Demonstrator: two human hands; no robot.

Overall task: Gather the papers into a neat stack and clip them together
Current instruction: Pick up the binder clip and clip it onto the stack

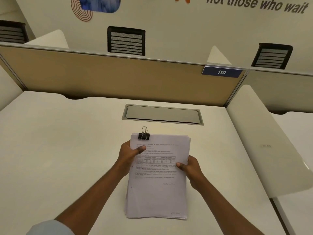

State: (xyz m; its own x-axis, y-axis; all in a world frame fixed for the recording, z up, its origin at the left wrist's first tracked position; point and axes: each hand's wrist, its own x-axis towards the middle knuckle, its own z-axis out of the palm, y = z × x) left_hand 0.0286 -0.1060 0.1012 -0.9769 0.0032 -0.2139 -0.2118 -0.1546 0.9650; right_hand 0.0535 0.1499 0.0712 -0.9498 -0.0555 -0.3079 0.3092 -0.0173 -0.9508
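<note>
On the far wall [169, 22], large dark slanted lettering reads "not those who wait" [257, 5] (the top of the first word is cut off by the frame edge, and whatever line comes before it lies out of view). A small blue plate [221, 72] fixed at the top right corner of the tan desk partition [110, 78] carries the white number "110". The top sheet of the papers [157, 175] bears printed paragraphs and a small table [155, 160], all too fine to read; one bold line low on the right of that sheet, and a faint mark at its bottom right corner, are equally illegible.
</note>
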